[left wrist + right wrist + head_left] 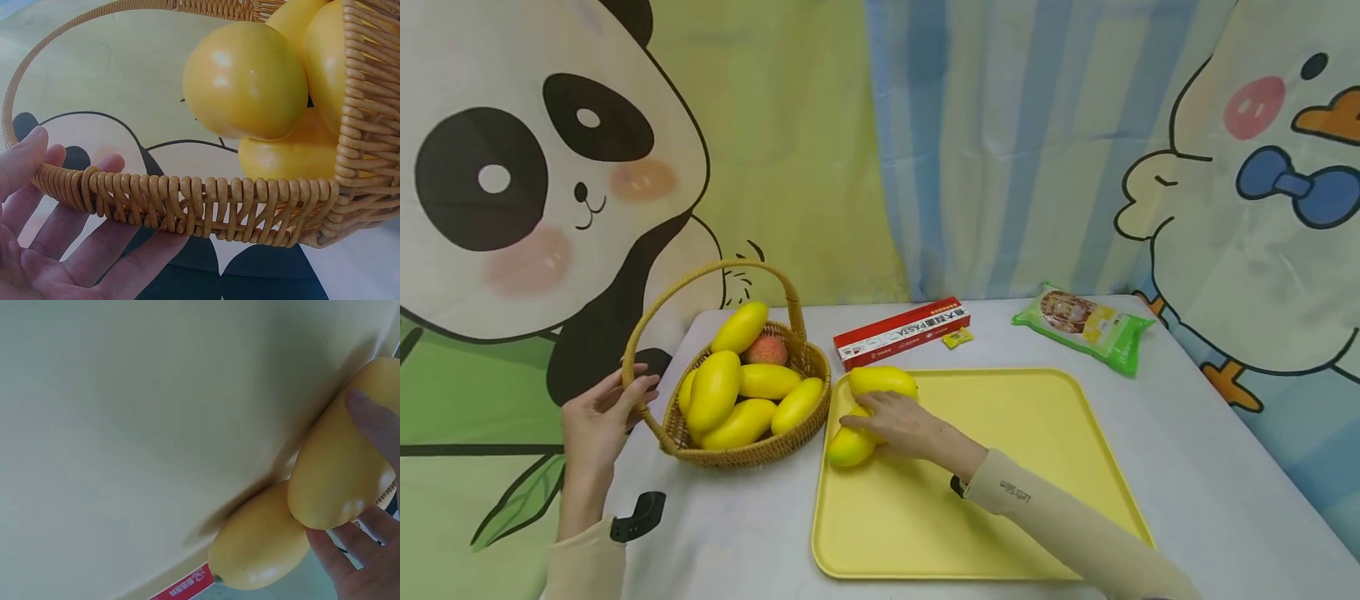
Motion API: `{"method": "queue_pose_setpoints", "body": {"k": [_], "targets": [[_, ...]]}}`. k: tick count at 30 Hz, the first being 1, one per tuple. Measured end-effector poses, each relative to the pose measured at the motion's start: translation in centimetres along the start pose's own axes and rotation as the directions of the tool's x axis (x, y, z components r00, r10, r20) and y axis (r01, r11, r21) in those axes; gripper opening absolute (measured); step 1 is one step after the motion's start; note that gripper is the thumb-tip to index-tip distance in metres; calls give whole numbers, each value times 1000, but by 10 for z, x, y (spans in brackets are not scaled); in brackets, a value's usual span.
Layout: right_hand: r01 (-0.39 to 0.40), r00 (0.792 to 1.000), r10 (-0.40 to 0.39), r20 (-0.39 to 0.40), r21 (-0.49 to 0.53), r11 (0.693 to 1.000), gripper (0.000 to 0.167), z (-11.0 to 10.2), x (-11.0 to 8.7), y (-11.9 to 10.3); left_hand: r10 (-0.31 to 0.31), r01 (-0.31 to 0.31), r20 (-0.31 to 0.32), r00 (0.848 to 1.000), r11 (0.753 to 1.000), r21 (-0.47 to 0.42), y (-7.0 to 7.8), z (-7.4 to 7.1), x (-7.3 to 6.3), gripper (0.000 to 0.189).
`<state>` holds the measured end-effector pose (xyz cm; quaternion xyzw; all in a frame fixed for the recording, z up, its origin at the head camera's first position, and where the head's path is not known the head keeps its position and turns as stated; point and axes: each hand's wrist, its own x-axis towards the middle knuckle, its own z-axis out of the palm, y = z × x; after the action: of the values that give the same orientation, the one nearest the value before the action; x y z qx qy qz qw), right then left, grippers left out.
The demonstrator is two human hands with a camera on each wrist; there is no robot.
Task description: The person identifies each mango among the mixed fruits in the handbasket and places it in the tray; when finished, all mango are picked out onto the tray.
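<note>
In the head view, a wicker basket [760, 454] on the left holds several yellow mangoes [713, 392] and a reddish round fruit [766, 351]. My left hand [602, 417] holds the side of its arched handle [134, 194], thumb on one side and fingers on the other. At the left end of a yellow tray [985, 500], my right hand [898, 423] grips a mango [350, 450], thumb on one side and fingers on the other. Another mango [880, 380] lies against its far end on the tray.
Behind the tray are a red and white pasta box [901, 333] and a small yellow packet [957, 337]. A green food bag [1082, 327] lies at the back right of the white table [1210, 467]. A printed curtain [805, 167] hangs along the back.
</note>
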<state>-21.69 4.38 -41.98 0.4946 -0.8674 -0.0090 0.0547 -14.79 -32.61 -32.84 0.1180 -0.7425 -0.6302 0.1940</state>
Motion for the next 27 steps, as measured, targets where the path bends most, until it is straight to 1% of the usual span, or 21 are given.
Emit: {"method": "queue_pose_setpoints", "body": {"k": [4, 6, 8, 9, 12, 16, 19, 22, 25, 27], "targets": [[25, 1000, -25, 7, 1, 1000, 56, 0, 4, -2, -29, 29, -27, 999, 1000, 1, -1, -6, -3, 32], [20, 1000, -20, 20, 1, 1000, 60, -2, 5, -2, -27, 27, -30, 999, 1000, 3, 0, -6, -2, 33], [2, 999, -2, 39, 4, 1000, 65, -6, 6, 0, -17, 17, -21, 1000, 1000, -3, 1, -4, 1, 34], [-5, 999, 4, 52, 18, 1000, 69, -8, 6, 1, -14, 14, -12, 1000, 1000, -4, 1, -3, 2, 35], [-5, 997, -1, 82, 72, 997, 78, -14, 7, 3, -1, 1, -16, 1000, 1000, 5, 4, -2, 4, 36], [-9, 993, -7, 119, 137, 991, 85, -23, 11, 6, 6, -6, -21, 1000, 1000, 4, 6, -2, 4, 36], [-36, 991, 14, 130, 163, 986, 83, -33, 16, 9, 4, -4, -13, 1000, 1000, 18, 4, 0, 3, 36], [-44, 995, 26, 96, 186, 982, 76, -47, 27, 12, -2, 3, -7, 1000, 1000, 30, 2, 1, 1, 35], [-39, 998, 30, 51, 188, 981, 67, -63, 44, 13, 10, -10, -8, 1000, 1000, 21, -1, 2, 0, 34], [-33, 999, 26, 43, 186, 982, 64, -71, 57, 13, 16, -16, -1, 1000, 1000, 14, -1, 1, 1, 34]]}}
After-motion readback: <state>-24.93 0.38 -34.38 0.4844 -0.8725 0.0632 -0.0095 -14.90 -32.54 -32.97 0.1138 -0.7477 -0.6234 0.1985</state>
